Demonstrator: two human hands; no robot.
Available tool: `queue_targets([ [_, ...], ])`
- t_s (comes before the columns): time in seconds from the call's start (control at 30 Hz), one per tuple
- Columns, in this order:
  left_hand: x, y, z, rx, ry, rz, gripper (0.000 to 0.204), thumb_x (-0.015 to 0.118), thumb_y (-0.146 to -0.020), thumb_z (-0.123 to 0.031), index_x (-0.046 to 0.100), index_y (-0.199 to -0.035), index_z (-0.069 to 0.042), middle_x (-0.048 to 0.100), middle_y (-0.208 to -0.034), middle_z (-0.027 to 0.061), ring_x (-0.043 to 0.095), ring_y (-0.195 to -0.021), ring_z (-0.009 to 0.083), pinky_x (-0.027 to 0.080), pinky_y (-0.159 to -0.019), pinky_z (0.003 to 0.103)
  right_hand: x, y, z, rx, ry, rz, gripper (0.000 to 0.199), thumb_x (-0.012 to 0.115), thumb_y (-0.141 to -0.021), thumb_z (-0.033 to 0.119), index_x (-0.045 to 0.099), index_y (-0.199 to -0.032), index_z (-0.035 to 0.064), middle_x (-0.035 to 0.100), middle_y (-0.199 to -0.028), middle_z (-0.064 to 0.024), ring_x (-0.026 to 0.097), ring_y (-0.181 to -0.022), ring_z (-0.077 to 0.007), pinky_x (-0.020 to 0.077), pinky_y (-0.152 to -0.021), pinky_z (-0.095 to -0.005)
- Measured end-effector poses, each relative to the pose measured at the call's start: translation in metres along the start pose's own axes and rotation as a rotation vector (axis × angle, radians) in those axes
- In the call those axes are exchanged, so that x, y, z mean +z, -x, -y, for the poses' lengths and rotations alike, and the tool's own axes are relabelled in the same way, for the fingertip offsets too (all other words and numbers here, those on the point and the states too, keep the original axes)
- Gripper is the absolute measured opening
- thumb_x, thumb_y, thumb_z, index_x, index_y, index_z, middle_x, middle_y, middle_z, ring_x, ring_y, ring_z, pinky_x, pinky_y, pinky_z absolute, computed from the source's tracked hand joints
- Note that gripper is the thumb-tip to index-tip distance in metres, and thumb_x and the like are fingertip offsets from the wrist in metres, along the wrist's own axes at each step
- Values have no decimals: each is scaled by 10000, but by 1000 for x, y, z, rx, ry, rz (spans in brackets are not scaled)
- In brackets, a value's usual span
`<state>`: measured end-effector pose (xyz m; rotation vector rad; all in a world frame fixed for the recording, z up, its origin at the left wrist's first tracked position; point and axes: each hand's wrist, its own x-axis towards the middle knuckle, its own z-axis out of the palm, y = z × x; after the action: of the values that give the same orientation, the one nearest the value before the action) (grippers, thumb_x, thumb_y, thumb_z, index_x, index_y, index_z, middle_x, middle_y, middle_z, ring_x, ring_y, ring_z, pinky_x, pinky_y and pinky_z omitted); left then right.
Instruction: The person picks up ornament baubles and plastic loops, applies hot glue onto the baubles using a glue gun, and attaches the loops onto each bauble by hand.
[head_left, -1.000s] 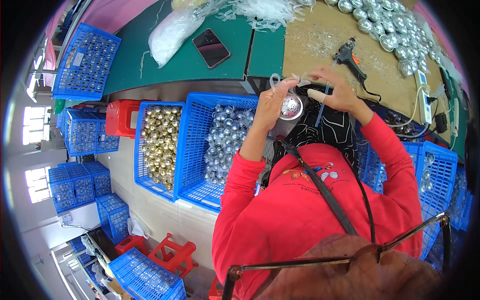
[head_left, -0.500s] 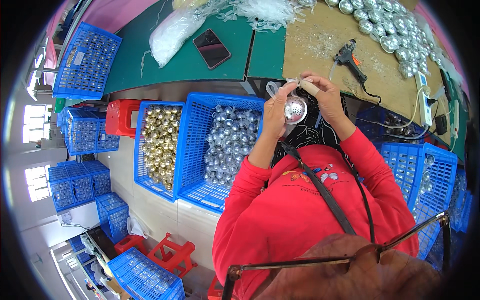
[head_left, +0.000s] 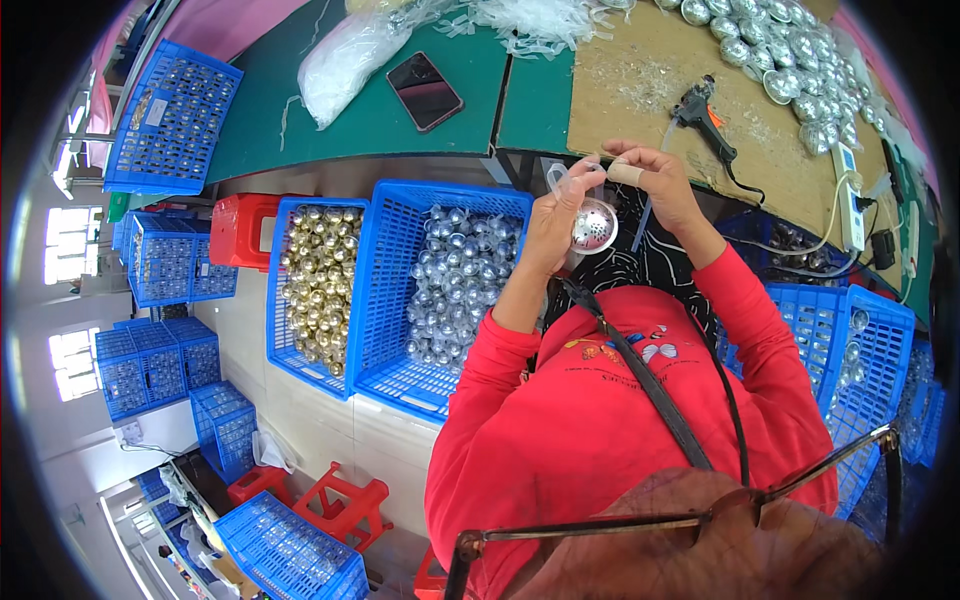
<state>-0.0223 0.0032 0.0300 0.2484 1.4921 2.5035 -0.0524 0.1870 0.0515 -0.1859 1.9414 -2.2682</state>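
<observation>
The silver ball (head_left: 594,226) is in front of the person's lap, below the fingertips, just beside the left hand (head_left: 548,225), which stands at 9 o'clock of it. This left hand pinches a clear ribbon (head_left: 556,178) between thumb and finger, and the loop rises at 11 o'clock. The right hand (head_left: 662,190), at 2 o'clock, has curled fingers, with the tips near the ribbon; whether they grip it, I cannot tell. The piece seems only partly done: the ribbon is at the ball, but I cannot see whether it is fixed.

At 8 o'clock, a blue basket (head_left: 388,270) already carries many silver balls with clear ribbon bits among them, which I judge to be finished pieces. Farther out, between 8 and 9 o'clock, a second basket (head_left: 277,320) contains gold balls.

Between 1 and 2 o'clock, the glue gun (head_left: 708,122) lies on the table (head_left: 540,110), not held. Beyond it, a big heap of silver pieces (head_left: 785,50) appears to be left for work. Towards 11 to 12 o'clock, a pile of clear strips (head_left: 530,22) also remains.
</observation>
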Motion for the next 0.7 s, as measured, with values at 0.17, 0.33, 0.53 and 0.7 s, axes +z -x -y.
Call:
queue_targets([
  [0.17,3,1,2,-5,-55,-39,426,450,-966,-315,570,-1139,56,538,-1235,93,629,-846,153,523,-728,256,2,0,-6,100,-67,12,165,669,-795,153,656,-883,14,623,-1058,-84,570,-916,-119,425,-807,-241],
  [0.33,7,1,2,-10,6,-115,423,426,-977,-309,562,-1164,45,585,-1162,108,614,-906,141,520,-755,264,9,3,-14,198,-322,-30,190,644,-831,173,621,-965,39,643,-980,-49,591,-891,-115,447,-811,-256],
  [0.53,9,0,-1,-12,34,-134,449,395,-985,-320,533,-1196,52,567,-1199,118,600,-946,146,513,-780,269,18,10,-8,156,-474,-19,247,639,-845,160,587,-1048,28,634,-947,-40,590,-877,-107,451,-797,-252],
  [0.7,11,1,-3,5,24,-137,461,391,-985,-328,523,-1209,53,554,-1223,121,595,-952,143,506,-790,262,18,11,-14,129,-348,-19,207,648,-836,125,608,-1008,17,631,-922,-41,578,-819,-104,452,-760,-235],
])
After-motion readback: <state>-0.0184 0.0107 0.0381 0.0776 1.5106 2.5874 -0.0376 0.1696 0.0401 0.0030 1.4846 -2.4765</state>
